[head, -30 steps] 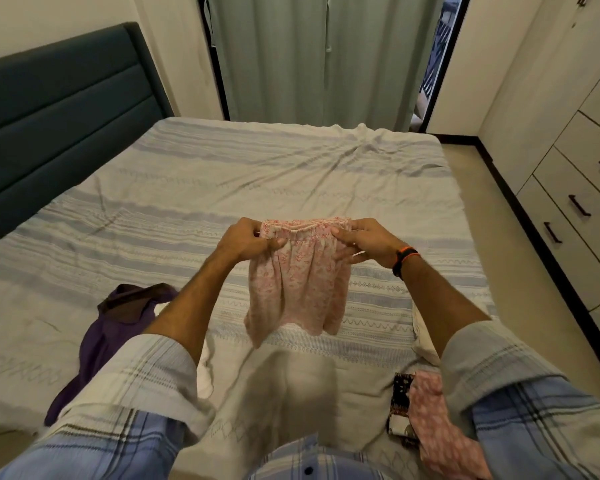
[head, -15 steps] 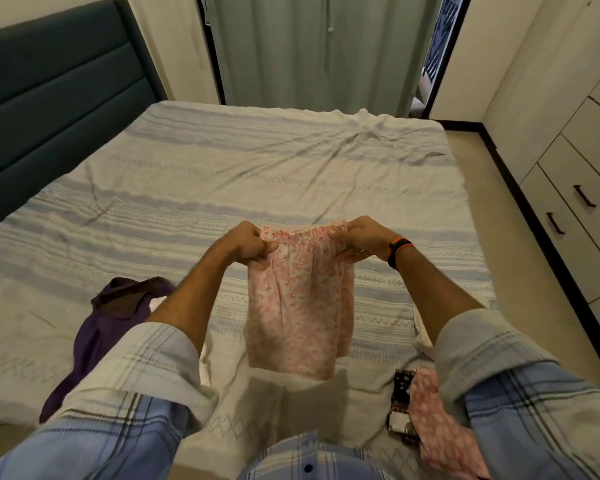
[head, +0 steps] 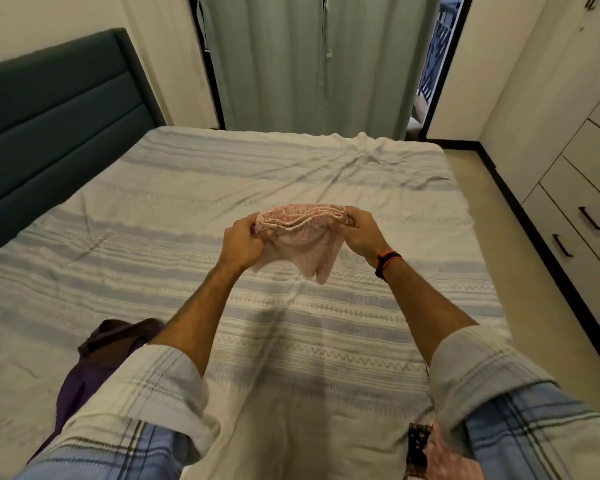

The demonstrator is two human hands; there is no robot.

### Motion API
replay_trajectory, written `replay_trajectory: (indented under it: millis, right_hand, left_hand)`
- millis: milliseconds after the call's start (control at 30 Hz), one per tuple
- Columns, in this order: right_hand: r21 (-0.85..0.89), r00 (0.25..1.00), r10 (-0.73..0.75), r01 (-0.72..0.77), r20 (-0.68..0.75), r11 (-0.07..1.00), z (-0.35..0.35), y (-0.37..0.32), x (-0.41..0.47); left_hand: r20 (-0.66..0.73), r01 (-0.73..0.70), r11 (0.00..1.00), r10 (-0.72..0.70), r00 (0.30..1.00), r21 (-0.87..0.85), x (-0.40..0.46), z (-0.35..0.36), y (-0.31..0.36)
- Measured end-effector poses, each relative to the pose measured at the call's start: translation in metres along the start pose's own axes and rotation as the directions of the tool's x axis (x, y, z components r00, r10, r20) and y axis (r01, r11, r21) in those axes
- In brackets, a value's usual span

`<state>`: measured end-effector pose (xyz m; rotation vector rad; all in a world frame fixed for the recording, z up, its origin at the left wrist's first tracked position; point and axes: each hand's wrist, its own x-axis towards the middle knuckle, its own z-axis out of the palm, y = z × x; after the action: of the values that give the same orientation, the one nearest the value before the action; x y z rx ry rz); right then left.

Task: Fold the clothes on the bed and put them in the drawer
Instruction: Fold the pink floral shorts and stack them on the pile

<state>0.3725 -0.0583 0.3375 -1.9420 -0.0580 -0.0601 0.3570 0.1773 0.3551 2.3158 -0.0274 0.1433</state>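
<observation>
I hold a small pink floral garment (head: 303,245) in the air above the middle of the striped bed (head: 187,209). My left hand (head: 241,242) grips the left end of its waistband, and my right hand (head: 361,230) grips the right end. The cloth is swung forward, its lower part hanging away from me. A purple garment (head: 94,362) lies crumpled at the near left of the bed, partly hidden by my left sleeve. More pink and dark patterned clothes (head: 430,452) lie at the near right edge. Closed drawers (head: 582,223) with dark handles stand on the right.
A dark teal headboard (head: 49,119) runs along the left. Green curtains (head: 309,60) hang behind the bed's far end. A strip of floor (head: 520,237) separates the bed from the drawer unit on the right.
Both hands have moved forward and up with the pink garment. It hung straight down before; now it swings away from me, waistband toward the camera.
</observation>
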Motion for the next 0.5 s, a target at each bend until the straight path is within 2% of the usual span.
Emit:
replay_trajectory:
  millis: [100, 267, 500]
  right_hand:
    - [-0.038, 1.0, 0.002, -0.001, 0.004, 0.999, 0.003, 0.008, -0.006]
    - [-0.11, 0.982, 0.143, -0.13, 0.122, 0.985, 0.022, 0.067, -0.043]
    - [-0.274, 0.869, 0.423, -0.354, 0.257, 0.894, 0.062, 0.167, -0.144]
  left_hand:
    - [0.01, -0.019, 0.998, 0.02, 1.0, -0.056, -0.004, 0.006, -0.014]
    - [0.141, 0.131, 0.991, -0.133, 0.981, 0.025, -0.043, 0.038, -0.056]
    - [0.399, 0.28, 0.931, -0.354, 0.846, 0.233, -0.138, 0.094, -0.13]
